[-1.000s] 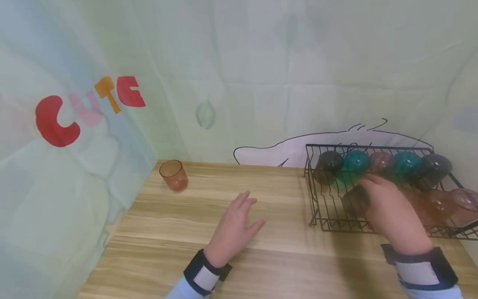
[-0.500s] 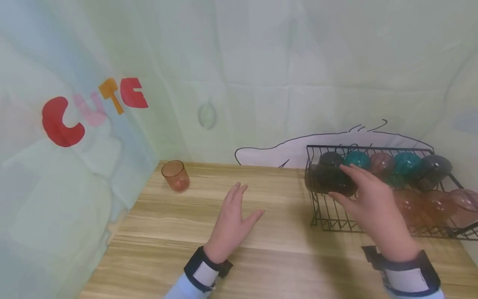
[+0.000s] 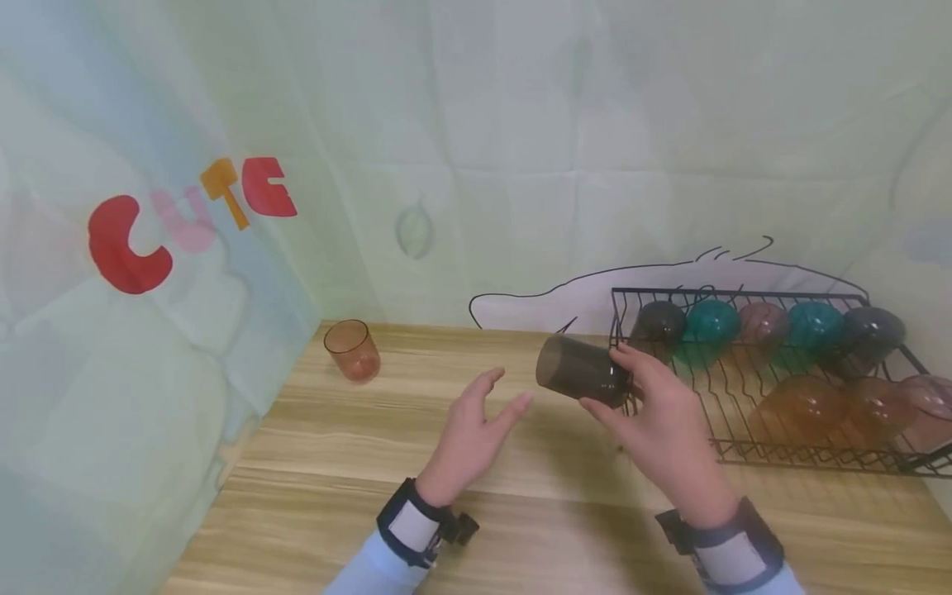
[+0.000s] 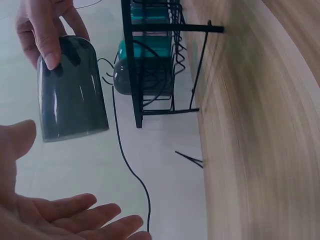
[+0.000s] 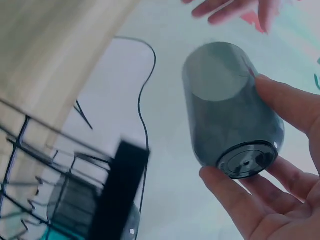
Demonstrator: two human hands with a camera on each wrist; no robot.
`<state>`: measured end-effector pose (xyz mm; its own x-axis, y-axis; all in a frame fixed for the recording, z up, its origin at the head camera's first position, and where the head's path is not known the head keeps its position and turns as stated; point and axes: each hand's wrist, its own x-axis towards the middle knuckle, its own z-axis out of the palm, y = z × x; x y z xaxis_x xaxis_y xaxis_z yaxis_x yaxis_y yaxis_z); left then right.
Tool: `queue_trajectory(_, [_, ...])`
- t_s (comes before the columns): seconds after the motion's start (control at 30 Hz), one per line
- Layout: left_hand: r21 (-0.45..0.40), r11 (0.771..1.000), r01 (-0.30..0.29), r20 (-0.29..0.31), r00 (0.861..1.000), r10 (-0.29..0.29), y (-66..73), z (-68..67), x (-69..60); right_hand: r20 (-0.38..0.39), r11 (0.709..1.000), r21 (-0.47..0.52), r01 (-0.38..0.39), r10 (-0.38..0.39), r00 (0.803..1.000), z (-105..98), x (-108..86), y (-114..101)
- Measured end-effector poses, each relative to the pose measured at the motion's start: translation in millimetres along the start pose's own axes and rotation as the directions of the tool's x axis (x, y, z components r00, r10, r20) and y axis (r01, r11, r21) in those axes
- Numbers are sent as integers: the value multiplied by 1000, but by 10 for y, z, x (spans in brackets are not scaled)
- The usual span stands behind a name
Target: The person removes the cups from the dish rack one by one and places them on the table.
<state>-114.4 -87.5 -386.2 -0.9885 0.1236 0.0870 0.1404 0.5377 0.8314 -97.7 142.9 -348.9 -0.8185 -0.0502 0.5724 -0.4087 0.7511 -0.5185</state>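
Observation:
A smoky grey glass (image 3: 580,369) is held near its base by my right hand (image 3: 669,426), thumb on one side and fingers on the other. It tilts almost sideways, its mouth toward my left hand, just left of the black wire rack (image 3: 732,446). In the right wrist view the round base of the grey glass (image 5: 247,159) faces the camera. My left hand (image 3: 468,434) hovers over the table with fingers spread, apart from the glass and holding nothing. The left wrist view shows its palm beneath the mouth of the grey glass (image 4: 72,95).
Several upside-down glasses stand in the rack: grey, teal (image 3: 712,324) and pinkish in the back row, amber (image 3: 806,405) and pink in front. An amber glass (image 3: 353,354) stands upright at the table's back left. Printed cloth (image 3: 506,165) hangs behind the wooden table (image 3: 312,479).
My right hand has lifted the grey glass out of the rack's front row and carried it left, turning it sideways. My left hand has stayed nearly in place.

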Motion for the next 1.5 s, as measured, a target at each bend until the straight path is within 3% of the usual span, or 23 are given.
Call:
queue_trajectory(0.1, [-85,996,41,50,998,-36,17,6,35,-15,999,28,18,-17,1000,73,-17,-33])
queue_trajectory(0.3, [-248,960,133,132,986,-103,52,10,108,-11,997,75,24,-23,1000,177,-54,-101])
queue_trajectory(0.57, [-356,917,177,233,968,-96,72,-9,153,-23,994,100,44,-42,999,245,-77,-134])
queue_trajectory(0.77, [-420,882,211,268,958,-102,65,18,170,-26,994,95,48,-46,999,293,-111,-151])
queue_trajectory(1.07, [-495,839,227,250,962,-113,74,43,180,-6,998,55,3,-3,1000,369,-166,-147])
queue_trajectory(1.4, [-604,777,175,173,981,-86,103,37,156,11,996,89,16,-17,1000,397,-174,-114])
queue_trajectory(1.5, [-644,749,155,148,986,-78,114,37,156,13,996,80,26,-27,1000,399,-175,-106])
